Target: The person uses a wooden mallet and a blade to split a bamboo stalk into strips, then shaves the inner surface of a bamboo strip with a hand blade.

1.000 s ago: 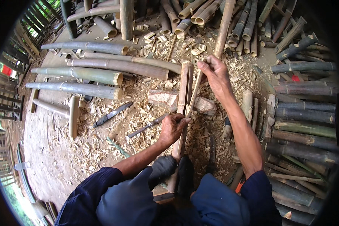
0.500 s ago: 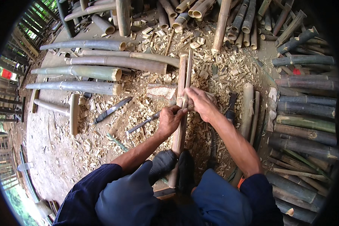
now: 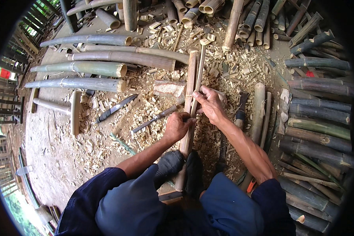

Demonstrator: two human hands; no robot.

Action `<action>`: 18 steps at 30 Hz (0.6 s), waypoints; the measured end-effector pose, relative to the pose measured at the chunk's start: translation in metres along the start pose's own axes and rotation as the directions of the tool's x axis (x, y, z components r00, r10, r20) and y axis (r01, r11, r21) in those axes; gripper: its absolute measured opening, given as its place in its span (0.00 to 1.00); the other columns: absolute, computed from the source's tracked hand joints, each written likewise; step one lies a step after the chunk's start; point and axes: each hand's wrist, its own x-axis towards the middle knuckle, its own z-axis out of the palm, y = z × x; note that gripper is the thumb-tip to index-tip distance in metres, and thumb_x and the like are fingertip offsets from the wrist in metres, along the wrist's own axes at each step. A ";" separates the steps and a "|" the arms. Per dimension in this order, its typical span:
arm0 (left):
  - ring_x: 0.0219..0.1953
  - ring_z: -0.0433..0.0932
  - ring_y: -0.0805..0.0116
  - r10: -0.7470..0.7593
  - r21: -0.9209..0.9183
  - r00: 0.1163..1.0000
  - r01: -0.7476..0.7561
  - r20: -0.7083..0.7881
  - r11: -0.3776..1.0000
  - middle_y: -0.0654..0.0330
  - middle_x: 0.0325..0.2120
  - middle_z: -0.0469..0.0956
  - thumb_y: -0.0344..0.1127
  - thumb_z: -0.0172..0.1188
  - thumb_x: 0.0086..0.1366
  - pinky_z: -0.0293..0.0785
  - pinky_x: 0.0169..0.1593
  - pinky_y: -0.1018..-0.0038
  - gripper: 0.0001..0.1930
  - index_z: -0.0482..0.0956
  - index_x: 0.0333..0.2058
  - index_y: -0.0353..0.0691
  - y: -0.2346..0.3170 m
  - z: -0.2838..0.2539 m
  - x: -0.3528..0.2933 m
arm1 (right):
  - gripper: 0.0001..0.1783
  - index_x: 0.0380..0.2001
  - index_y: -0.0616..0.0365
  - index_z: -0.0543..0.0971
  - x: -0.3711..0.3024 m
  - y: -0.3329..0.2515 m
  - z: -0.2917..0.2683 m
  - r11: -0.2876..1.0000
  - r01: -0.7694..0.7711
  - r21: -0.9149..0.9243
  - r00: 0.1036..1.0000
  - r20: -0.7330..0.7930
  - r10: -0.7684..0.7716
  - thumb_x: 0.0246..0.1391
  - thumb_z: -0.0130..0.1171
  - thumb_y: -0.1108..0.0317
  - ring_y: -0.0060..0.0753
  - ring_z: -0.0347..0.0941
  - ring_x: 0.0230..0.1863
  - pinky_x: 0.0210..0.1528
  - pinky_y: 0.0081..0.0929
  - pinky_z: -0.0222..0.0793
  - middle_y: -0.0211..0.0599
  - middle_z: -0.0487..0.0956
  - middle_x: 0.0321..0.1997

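Observation:
A bamboo pole [image 3: 190, 72] stretches away from me between my two feet, its near part held between my dark shoes [image 3: 170, 167]. Along its right side lies a thin bamboo stick [image 3: 200, 67] with a small knob at the far end. My left hand [image 3: 177, 128] is closed on the stick's near part, thumb and fingers pinched together. Farther up, my right hand [image 3: 209, 104] has its fingers closed round the same stick. Left of the pole, a narrow chisel-like tool [image 3: 155, 118] and a knife with a dark wrapped handle [image 3: 117, 108] lie on the floor.
Pale wood chips [image 3: 240, 70] cover the floor around the pole. Several long bamboo poles [image 3: 94, 83] lie at the left, and stacked bamboo [image 3: 322, 108] fills the right side. A dark-wrapped tool [image 3: 242, 110] and an upright-lying bamboo length [image 3: 258, 114] are right of my hand.
The stick has shifted slightly to the right at its far end. My right hand has moved a little nearer and its fingers now wrap the stick. The view has tilted slightly.

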 end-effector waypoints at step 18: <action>0.21 0.69 0.76 -0.161 -0.648 0.974 0.227 0.160 0.727 0.66 0.19 0.71 0.60 0.50 0.76 0.67 0.26 0.75 0.29 0.76 0.28 0.38 -0.004 0.048 -0.048 | 0.17 0.48 0.64 0.78 -0.033 -0.027 -0.015 0.988 0.100 0.118 0.992 0.071 -0.109 0.66 0.62 0.61 0.24 0.79 0.41 0.24 0.26 0.82 0.34 0.80 0.37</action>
